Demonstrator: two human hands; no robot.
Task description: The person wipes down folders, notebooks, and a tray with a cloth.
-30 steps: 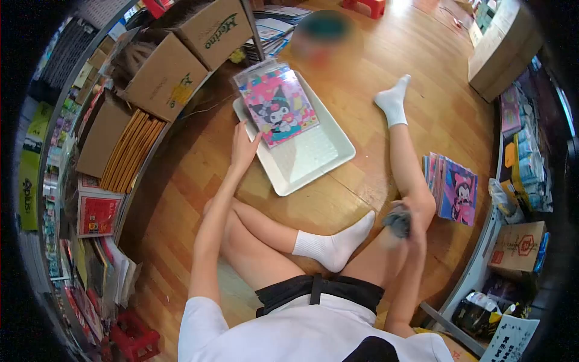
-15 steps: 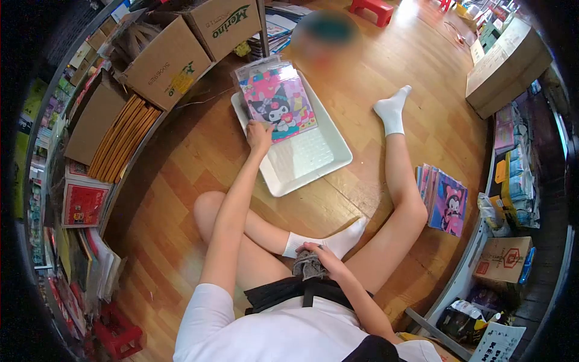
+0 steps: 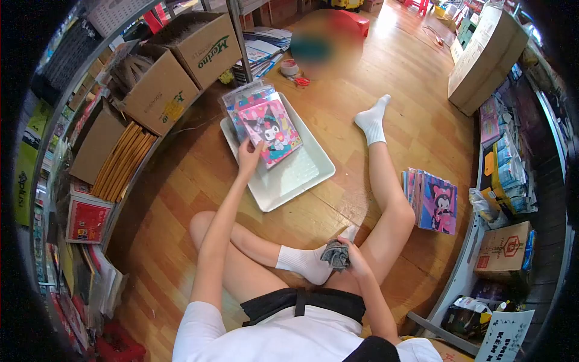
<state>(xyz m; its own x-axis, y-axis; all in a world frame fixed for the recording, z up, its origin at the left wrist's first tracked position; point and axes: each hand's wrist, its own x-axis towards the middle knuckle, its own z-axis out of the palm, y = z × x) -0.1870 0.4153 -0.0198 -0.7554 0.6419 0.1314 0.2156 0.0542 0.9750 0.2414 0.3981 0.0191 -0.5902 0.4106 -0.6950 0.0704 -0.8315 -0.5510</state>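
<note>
My left hand point(image 3: 248, 157) grips the lower left edge of a pink notebook point(image 3: 282, 131) with a cartoon character on its cover, thumb on top. Under it, more booklets in clear sleeves point(image 3: 240, 99) lie at the far end of a white plastic tray point(image 3: 297, 176) on the floor. Near my folded leg, a crumpled grey cloth point(image 3: 336, 256) is bunched in my right hand point(image 3: 357, 259). A stack of similar cartoon booklets point(image 3: 439, 205) sits beyond my right knee.
Shelving at left holds cardboard boxes point(image 3: 160, 90) and brown folders point(image 3: 126, 160). A tape roll point(image 3: 289, 67) and red-handled scissors point(image 3: 300, 81) lie past the tray. Another cardboard box point(image 3: 485, 60) and low shelves with packaged goods point(image 3: 512, 172) line the right side.
My left hand has taken hold of the top notebook and shifted it toward me, off the pile beneath. My right hand has moved forward and right with the cloth. The view has tilted up.
</note>
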